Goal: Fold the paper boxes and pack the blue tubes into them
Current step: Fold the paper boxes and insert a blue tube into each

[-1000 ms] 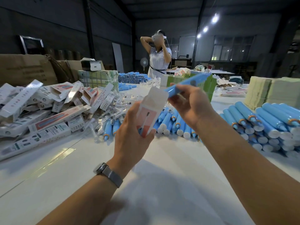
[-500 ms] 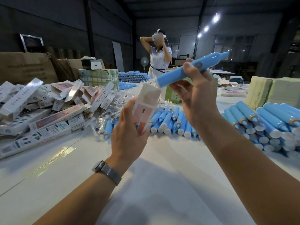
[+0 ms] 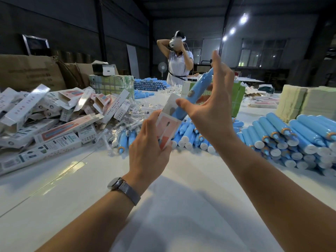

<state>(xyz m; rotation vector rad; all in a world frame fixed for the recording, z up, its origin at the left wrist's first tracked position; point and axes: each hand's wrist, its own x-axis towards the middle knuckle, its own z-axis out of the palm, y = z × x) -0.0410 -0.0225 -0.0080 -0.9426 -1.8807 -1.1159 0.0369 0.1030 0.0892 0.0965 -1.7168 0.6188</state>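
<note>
While my left hand (image 3: 145,153) gripped the paper box (image 3: 168,124), its open end up, the blue tube (image 3: 193,93) stood partly inside it, my right hand (image 3: 209,110) spread loosely around the tube.

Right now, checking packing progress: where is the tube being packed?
Centre of the head view: the tube slants into the box, between the left hand and right hand.

A: What's worn below the left grip (image 3: 147,151)?
B: A watch (image 3: 116,183), grey case, on a metal mesh band (image 3: 130,194).
A: And the right grip (image 3: 209,113)?
B: Bare forearm, no sleeve showing.
</note>
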